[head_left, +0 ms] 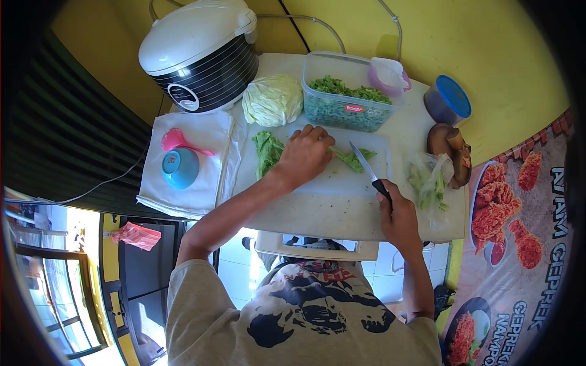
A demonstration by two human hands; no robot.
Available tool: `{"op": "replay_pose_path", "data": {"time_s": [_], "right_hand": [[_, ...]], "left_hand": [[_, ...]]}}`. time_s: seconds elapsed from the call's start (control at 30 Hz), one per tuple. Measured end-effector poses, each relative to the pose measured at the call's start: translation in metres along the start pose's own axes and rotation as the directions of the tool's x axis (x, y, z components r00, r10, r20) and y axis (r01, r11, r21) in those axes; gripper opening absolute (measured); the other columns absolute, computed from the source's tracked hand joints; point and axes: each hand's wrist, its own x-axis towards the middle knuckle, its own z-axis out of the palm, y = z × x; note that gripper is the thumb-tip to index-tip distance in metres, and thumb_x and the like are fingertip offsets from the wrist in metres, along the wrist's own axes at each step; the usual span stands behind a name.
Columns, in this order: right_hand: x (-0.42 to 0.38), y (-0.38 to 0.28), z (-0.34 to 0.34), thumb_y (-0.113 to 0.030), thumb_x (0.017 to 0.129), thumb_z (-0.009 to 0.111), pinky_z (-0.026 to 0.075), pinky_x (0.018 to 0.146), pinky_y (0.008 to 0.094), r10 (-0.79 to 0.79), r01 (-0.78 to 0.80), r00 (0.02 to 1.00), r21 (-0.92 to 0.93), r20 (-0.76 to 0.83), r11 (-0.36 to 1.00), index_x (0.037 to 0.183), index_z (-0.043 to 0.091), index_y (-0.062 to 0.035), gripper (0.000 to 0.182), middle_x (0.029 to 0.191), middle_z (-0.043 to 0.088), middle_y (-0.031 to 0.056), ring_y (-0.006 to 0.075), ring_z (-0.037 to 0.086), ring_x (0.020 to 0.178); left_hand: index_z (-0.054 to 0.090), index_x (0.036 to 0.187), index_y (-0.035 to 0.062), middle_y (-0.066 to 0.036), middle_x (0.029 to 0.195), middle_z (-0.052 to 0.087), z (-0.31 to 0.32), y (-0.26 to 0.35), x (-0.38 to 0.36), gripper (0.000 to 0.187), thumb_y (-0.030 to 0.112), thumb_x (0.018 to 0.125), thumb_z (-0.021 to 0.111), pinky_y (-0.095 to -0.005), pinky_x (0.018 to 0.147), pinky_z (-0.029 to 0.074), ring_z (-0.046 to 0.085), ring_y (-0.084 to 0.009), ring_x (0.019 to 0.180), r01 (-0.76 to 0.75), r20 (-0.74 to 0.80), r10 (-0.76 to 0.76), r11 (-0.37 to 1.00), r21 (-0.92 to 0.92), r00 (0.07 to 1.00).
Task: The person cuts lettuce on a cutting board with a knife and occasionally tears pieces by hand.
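My left hand point(306, 154) is closed over green lettuce leaves point(267, 152) on a white cutting board point(305, 183). A cut leafy end point(355, 160) pokes out on the right side of its fingers. In my right hand point(398, 213) is a knife point(364, 161) with a black handle, its blade slanting up and left over that leafy end. Behind the board stands a clear plastic container point(348, 113) holding chopped greens point(342, 90). Beside it, at the back left, sits a pale cabbage point(273, 99).
A rice cooker point(198, 58) stands back left. White paper sheets point(159, 137) carry a blue bowl point(180, 168) and pink ladle point(174, 140). At right are a blue-lidded tub point(447, 99), a plastic bag of greens point(432, 183) and a brown stone-like object point(448, 146).
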Motion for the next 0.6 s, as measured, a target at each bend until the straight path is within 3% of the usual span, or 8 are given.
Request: {"op": "replay_pose_path", "data": {"time_s": [0.03, 0.13, 0.3, 0.43, 0.6], "right_hand": [[0.001, -0.001, 0.001, -0.011, 0.105, 0.058, 0.052, 0.063, 0.0485, 0.031, -0.031, 0.999, 0.015, 0.006, 0.999, 0.134, 0.053, -0.0035, 0.031, 0.086, 0.07, 0.0245, 0.0434, 0.069, 0.069], [0.002, 0.002, 0.005, -0.012, 0.106, 0.056, 0.052, 0.064, 0.0481, 0.016, -0.014, 0.998, 0.04, -0.054, 0.999, 0.133, 0.051, -0.0037, 0.028, 0.086, 0.07, 0.0238, 0.0435, 0.069, 0.07], [0.008, 0.006, 0.009, -0.011, 0.106, 0.056, 0.053, 0.065, 0.0484, -0.036, 0.038, 0.993, 0.017, -0.109, 0.999, 0.132, 0.051, -0.0034, 0.028, 0.085, 0.07, 0.0229, 0.0436, 0.069, 0.072], [0.01, 0.001, 0.01, -0.011, 0.105, 0.056, 0.053, 0.065, 0.0491, -0.026, 0.025, 0.998, -0.005, -0.064, 1.0, 0.132, 0.051, -0.0031, 0.028, 0.086, 0.07, 0.0219, 0.0434, 0.07, 0.073], [0.011, 0.0, 0.012, -0.012, 0.105, 0.057, 0.053, 0.065, 0.0497, -0.004, 0.003, 1.0, -0.021, -0.027, 1.0, 0.132, 0.052, -0.004, 0.029, 0.085, 0.071, 0.0206, 0.0426, 0.07, 0.073]], "left_hand": [[0.074, 0.109, 0.004, -0.013, 0.111, 0.072, 0.001, -0.001, -0.001, 0.019, 0.014, 0.093, 0.074, -0.044, 0.088, 0.058, 0.07, -0.033, 0.1, -0.023, -0.009, 0.024, 0.999, 0.025, 1.0], [0.073, 0.106, 0.003, -0.013, 0.103, 0.074, -0.008, -0.007, 0.0, 0.014, 0.012, 0.095, 0.072, -0.0395, 0.084, 0.058, 0.072, -0.0297, 0.088, 0.14, 0.145, -0.098, 0.94, -0.312, 0.985], [0.073, 0.111, 0.0015, -0.005, 0.092, 0.074, -0.038, -0.003, -0.007, 0.015, 0.011, 0.099, 0.07, -0.0277, 0.079, 0.054, 0.067, -0.0115, 0.082, 0.262, 0.179, -0.191, 0.685, -0.68, 0.965], [0.073, 0.121, -0.0009, -0.001, 0.093, 0.072, -0.04, -0.017, -0.019, 0.023, 0.008, 0.1, 0.069, -0.0241, 0.079, 0.051, 0.062, -0.0055, 0.082, 0.338, 0.297, -0.163, 0.527, -0.78, 0.941], [0.073, 0.122, -0.001, -0.002, 0.096, 0.072, -0.054, -0.027, -0.034, 0.024, 0.007, 0.099, 0.071, -0.0239, 0.084, 0.052, 0.064, -0.0066, 0.086, 0.323, 0.318, -0.086, 0.429, -0.843, 0.944]]}}
